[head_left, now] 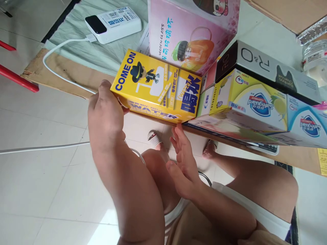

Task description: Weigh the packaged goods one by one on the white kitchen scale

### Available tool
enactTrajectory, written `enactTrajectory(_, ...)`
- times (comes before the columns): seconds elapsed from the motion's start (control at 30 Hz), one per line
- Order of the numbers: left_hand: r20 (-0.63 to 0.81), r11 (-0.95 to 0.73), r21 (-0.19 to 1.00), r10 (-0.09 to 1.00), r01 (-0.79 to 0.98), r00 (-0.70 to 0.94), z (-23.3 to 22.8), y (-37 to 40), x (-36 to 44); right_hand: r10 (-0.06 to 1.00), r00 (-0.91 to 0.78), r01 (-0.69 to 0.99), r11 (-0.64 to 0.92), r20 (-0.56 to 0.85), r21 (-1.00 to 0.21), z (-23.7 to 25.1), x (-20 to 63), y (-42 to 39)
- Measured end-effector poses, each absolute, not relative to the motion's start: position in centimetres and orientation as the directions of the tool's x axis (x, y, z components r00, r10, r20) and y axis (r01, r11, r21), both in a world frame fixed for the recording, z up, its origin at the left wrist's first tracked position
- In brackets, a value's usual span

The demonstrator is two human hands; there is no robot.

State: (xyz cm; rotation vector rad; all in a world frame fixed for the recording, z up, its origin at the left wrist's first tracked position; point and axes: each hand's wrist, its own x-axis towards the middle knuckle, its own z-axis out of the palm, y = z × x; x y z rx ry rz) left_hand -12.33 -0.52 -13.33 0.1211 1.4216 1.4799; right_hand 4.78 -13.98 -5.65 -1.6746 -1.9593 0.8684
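Observation:
A yellow cardboard box [155,85] printed "COME ON" and "WATER" lies at the edge of the wooden board. My left hand [107,112] is closed around its left end; most of its fingers are hidden behind the wrist and the box. Just below the box's lower right corner is my right hand [184,160], palm turned sideways, fingers apart and holding nothing. Its fingertips come up to the box's bottom edge. Beside the yellow box's right end stand a yellow-and-white Safeguard box [258,102] and a black-and-grey R&O box [268,68].
Behind the yellow box rises a pink glass-cup box [163,37]. A white power bank [114,25] rests on green cloth, its white cable [61,42] hanging over the board edge [63,81]. A blue-and-white Safeguard box [306,119] and clear plastic bottle [315,56] are at right.

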Motion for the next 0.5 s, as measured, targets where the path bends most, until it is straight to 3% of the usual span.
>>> enactTrajectory(0.07, -0.636, 0.293, 0.715, 0.649, -0.635, -0.417, -12.8, -0.5, -12.3, 0.981, -0.183, 0.714, 0.092, -0.059, -0.694, -5.5, 5.0, -13.9)
enactTrajectory(0.3, -0.563, 0.201, 0.726, 0.723, -0.658, -0.401, -11.9, -0.6, -12.2, 0.985, -0.161, 0.667, 0.058, -0.068, -0.743, -5.6, 6.0, -14.0)
enactTrajectory(0.37, -0.471, 0.081, 0.766, 0.745, -0.638, -0.471, -11.5, -0.9, -12.5, 0.983, -0.167, 0.657, 0.058, -0.071, -0.752, -5.3, 6.3, -14.2)
enactTrajectory(0.5, -0.151, -0.331, 0.806, 0.687, -0.491, -0.711, -10.5, -2.3, -13.3, 0.965, -0.259, 0.641, 0.138, -0.043, -0.755, -3.3, 7.0, -14.2)
